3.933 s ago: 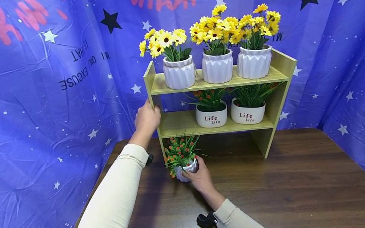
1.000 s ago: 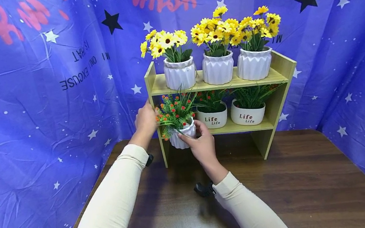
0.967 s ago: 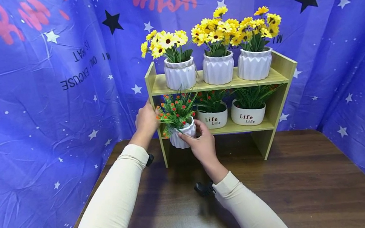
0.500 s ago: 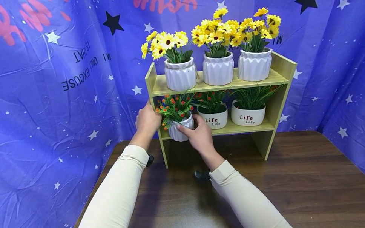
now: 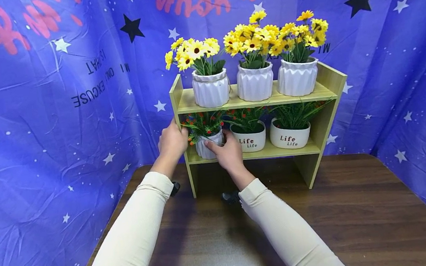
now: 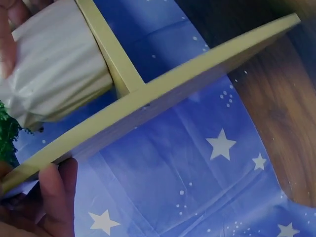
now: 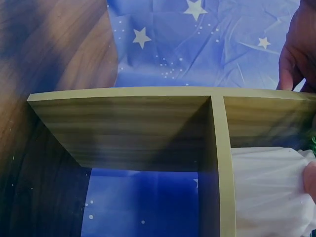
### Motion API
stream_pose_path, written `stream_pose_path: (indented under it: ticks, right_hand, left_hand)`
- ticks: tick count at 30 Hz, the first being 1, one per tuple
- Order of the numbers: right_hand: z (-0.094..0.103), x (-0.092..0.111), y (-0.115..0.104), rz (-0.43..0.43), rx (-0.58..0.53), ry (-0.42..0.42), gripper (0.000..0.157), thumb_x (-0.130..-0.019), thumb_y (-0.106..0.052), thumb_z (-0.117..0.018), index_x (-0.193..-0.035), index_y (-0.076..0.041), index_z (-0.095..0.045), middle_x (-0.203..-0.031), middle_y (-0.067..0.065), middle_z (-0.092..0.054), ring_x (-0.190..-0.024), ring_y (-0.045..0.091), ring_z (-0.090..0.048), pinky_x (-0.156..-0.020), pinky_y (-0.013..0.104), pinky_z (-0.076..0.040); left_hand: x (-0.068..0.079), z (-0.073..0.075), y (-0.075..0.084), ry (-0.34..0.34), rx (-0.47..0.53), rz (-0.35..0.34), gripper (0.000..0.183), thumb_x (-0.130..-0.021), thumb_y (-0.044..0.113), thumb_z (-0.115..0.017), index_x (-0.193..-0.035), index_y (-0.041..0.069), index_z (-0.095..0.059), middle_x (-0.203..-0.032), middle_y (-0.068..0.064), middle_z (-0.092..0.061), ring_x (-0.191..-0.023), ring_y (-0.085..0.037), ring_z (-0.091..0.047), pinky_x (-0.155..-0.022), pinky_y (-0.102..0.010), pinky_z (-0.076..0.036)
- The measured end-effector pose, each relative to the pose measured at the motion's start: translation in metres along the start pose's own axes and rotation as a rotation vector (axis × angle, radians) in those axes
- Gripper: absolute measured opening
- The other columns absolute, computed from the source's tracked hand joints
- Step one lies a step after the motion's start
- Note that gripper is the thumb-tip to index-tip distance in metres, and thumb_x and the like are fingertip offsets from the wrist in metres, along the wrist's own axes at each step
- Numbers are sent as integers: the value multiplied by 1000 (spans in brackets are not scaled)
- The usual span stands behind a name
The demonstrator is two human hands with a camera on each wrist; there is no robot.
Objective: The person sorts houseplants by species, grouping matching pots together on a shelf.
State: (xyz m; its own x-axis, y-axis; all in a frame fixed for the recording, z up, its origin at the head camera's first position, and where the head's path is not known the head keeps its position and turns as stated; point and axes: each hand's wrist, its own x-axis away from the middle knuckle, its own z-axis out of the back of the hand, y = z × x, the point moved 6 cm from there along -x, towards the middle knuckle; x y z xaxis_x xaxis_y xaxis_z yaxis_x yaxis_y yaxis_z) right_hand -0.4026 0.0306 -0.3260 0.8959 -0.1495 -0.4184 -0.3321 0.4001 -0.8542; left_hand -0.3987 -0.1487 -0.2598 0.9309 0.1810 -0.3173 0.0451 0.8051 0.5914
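Observation:
In the head view, my right hand [image 5: 229, 151] holds a white fluted flowerpot [image 5: 203, 148] with green leaves and small red flowers [image 5: 205, 123]. The pot stands upright at the left end of the middle board of a light wooden shelf rack [image 5: 279, 150], its base at the board's front edge. My thumb lies across the pot's front; the other fingers are mostly hidden behind it. My left hand [image 5: 173, 141] grips the rack's left side panel. The left wrist view shows the pot [image 6: 59, 59] close against the board, and left fingers [image 6: 54, 197] at the panel's edge.
Two oval white "Life" pots [image 5: 251, 141] with greenery share the middle board, right of the held pot. Three white pots [image 5: 255, 83] with yellow flowers line the top board. Under the rack is a dark wooden table [image 5: 350, 213]; a blue star-patterned curtain [image 5: 59, 147] surrounds it.
My right hand has raised the red-flowered pot from beside the rack's foot up to the middle board, then pushed it back and slightly down into the left end. The left hand stays on the panel.

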Motion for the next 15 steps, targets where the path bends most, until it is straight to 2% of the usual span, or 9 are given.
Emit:
stream_pose_path:
  ticks: [4,7,10,12,13,15]
  right_hand:
    - [1,0,0,4,-55,-7,64,-85,-30,-79,-137,-3,-53,-122,16,-65,-111,28,-61,-93,42,-49]
    - [6,6,-3,3,-118,-29,64,-87,-27,-77,-139,-1,-51,-131,17,-61,-120,28,-58,-99,41,-46]
    - [18,17,-5,22,-198,-65,63,-89,-26,-76,-139,2,-51,-138,20,-55,-128,31,-53,-104,41,-44]
    - [31,27,-5,64,-237,-86,58,-89,-24,-76,-135,4,-53,-137,23,-55,-128,35,-53,-104,45,-44]
    - [37,32,-4,85,-243,-97,57,-89,-23,-76,-134,4,-54,-136,24,-56,-128,36,-53,-103,46,-44]
    - [52,43,1,132,-208,-109,53,-89,-22,-77,-131,4,-57,-132,24,-59,-124,36,-55,-100,49,-46]
  left_hand:
    - [2,-6,-4,12,34,-21,28,-102,30,-48,-127,17,-54,-111,-19,-69,-102,-45,-64,-78,-59,-49]
    - [13,-12,-13,-18,37,-19,29,-102,31,-49,-123,13,-57,-110,-19,-69,-102,-45,-64,-78,-59,-49]
    - [32,-18,-26,-82,-10,-10,40,-101,32,-49,-131,6,-57,-119,-23,-66,-110,-45,-61,-86,-59,-48]
    - [48,-21,-34,-105,-63,-1,47,-99,32,-51,-133,1,-57,-125,-27,-62,-113,-47,-59,-90,-58,-47]
    - [56,-24,-37,-108,-85,1,50,-99,32,-52,-136,-1,-54,-127,-28,-61,-115,-48,-58,-91,-59,-46]
    - [73,-29,-40,-72,-124,-15,53,-98,32,-55,-137,-3,-54,-127,-28,-60,-113,-49,-58,-91,-59,-46]
